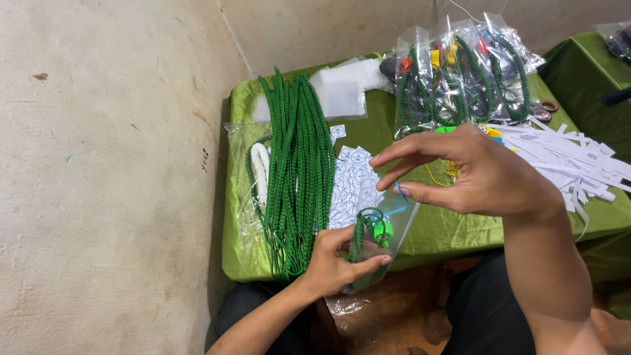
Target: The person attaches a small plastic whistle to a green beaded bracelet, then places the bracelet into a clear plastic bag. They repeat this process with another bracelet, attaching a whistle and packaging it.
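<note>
A clear plastic pouch (381,230) holding a green braided cord, light, limp and slippery, was gripped at its lower edge by the left hand (338,260), just right of the loose green cords (299,171); the right hand (473,172) was held unclenched above it.

bare forearms, no sleeves; short-nailed fingers (384,260); dark trousers (486,309) over the legs.

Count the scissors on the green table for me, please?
1 that I can see: the scissors with red handles lie at the far right of the table, partly under the bags of cords. More may be hidden.
</note>
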